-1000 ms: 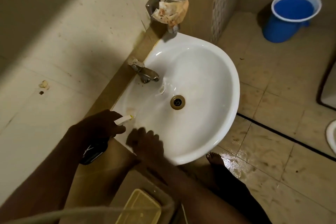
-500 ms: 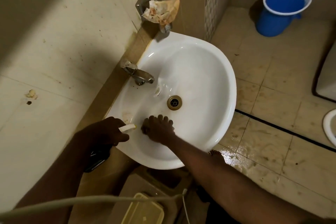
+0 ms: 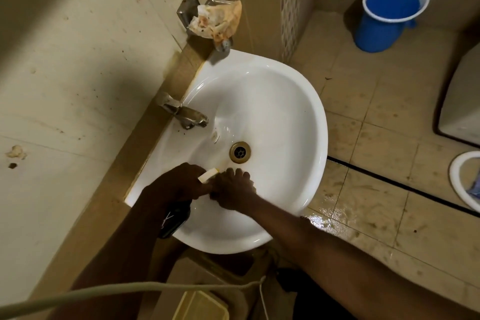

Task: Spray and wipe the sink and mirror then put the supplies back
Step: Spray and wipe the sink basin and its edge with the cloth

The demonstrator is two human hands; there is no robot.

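Your left hand (image 3: 176, 187) grips the spray bottle (image 3: 174, 218) over the sink's (image 3: 298, 117) near-left rim; your right hand (image 3: 233, 189), fingers spread flat, presses the near basin. Aim the nozzle (image 3: 207, 174) clear of your fingers, then rub toward the drain (image 3: 240, 152).

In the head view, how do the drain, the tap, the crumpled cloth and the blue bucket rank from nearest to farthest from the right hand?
From the right hand:
1. Drain, just beyond the fingers in the sink.
2. Tap, at the sink's wall edge.
3. Cloth, on the wall holder.
4. Bucket, on the floor, far corner.
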